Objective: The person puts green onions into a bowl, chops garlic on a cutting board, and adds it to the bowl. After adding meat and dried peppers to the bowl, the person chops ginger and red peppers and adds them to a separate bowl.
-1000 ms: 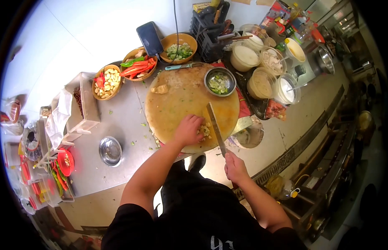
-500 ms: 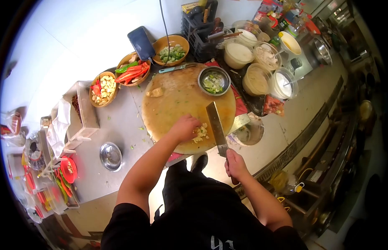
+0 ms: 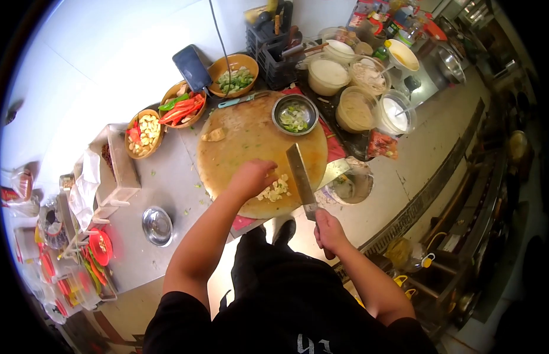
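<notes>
My right hand (image 3: 330,231) is wrapped round the handle of a cleaver (image 3: 300,177), its broad blade pointing away from me over the right side of the round cutting board (image 3: 239,156). Pale chopped pieces, which look like garlic (image 3: 277,189), lie in a small heap left of the blade. Just above that heap is my left hand (image 3: 255,176), fingers loosely stretched toward the blade and holding nothing visible. A piece of ginger (image 3: 213,135) rests at the board's left. Toward the back right of the board stands a steel bowl (image 3: 279,125) with sliced scallions (image 3: 294,117).
Behind the board are bowls of garlic cloves (image 3: 149,128), red peppers (image 3: 183,108) and cut greens (image 3: 236,79), plus a phone (image 3: 192,66). A blue-handled knife (image 3: 236,101) lies at the rim. Tubs (image 3: 328,76) stand right; a steel bowl (image 3: 157,226) sits left.
My left hand has lifted slightly and shifted left, uncovering more of the chopped heap. The cleaver stays in my right hand, almost unmoved. The whole view has shifted a little.
</notes>
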Action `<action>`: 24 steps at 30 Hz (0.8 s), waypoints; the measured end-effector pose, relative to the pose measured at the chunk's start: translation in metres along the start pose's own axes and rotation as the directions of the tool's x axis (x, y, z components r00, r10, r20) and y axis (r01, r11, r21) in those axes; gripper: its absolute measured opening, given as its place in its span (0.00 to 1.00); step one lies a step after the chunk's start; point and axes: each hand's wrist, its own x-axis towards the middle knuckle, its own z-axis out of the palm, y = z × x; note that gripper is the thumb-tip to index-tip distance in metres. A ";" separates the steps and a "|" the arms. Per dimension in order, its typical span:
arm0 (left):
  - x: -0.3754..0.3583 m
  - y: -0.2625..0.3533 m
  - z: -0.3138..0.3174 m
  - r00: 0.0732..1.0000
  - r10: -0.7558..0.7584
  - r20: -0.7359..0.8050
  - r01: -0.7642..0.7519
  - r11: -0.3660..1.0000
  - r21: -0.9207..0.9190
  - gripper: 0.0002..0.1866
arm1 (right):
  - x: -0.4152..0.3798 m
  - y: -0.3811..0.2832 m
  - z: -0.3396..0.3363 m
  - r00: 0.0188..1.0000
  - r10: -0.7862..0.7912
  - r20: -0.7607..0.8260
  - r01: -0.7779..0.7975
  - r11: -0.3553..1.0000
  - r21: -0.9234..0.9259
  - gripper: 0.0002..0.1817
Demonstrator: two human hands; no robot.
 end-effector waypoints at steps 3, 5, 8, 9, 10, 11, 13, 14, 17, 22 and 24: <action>0.007 0.071 -0.025 0.999 -0.021 -0.034 0.017 0.994 -0.108 0.19 | -0.002 0.000 0.002 1.000 -0.012 -0.025 0.012 1.000 -0.027 0.22; 0.026 0.106 -0.012 0.992 0.115 -0.052 -0.123 0.972 -0.202 0.20 | -0.005 -0.004 0.004 1.000 -0.005 -0.029 0.004 0.999 -0.046 0.22; 0.051 0.145 0.006 0.937 0.304 -0.174 -0.331 0.931 -0.156 0.20 | -0.004 -0.003 0.003 1.000 -0.008 -0.022 0.006 0.998 -0.055 0.22; 0.055 0.152 0.007 0.878 0.389 -0.281 -0.416 0.908 -0.045 0.21 | -0.004 -0.003 0.002 1.000 -0.015 -0.014 0.014 0.999 -0.042 0.23; 0.057 0.149 0.005 0.877 0.389 -0.281 -0.417 0.908 -0.045 0.21 | -0.003 -0.003 -0.001 1.000 -0.015 -0.015 0.015 0.999 -0.042 0.23; 0.058 0.139 0.002 0.838 0.364 -0.406 -0.417 0.908 -0.047 0.20 | -0.002 -0.003 -0.003 0.999 0.042 -0.009 -0.042 0.998 -0.039 0.24; 0.047 0.104 -0.001 0.807 0.195 -0.557 -0.309 0.944 -0.117 0.18 | -0.003 -0.009 -0.004 0.995 0.099 0.003 -0.099 0.995 -0.028 0.25; 0.036 0.075 0.001 0.811 0.055 -0.582 -0.200 0.962 -0.188 0.17 | -0.008 -0.018 -0.003 0.995 0.094 -0.042 -0.098 0.989 -0.111 0.26; -0.004 -0.011 0.038 0.792 -0.335 -0.510 0.208 0.934 -0.290 0.15 | -0.007 -0.014 0.001 0.997 -0.018 -0.069 -0.002 0.961 -0.275 0.27; -0.044 -0.020 0.087 0.864 -0.210 -0.458 0.164 0.977 -0.139 0.16 | -0.010 -0.015 0.015 0.976 -0.216 0.026 0.207 0.887 -0.413 0.27; -0.048 -0.013 0.091 0.877 -0.040 -0.479 0.041 0.999 -0.008 0.17 | -0.014 -0.019 0.019 0.970 -0.243 0.006 0.215 0.847 -0.486 0.27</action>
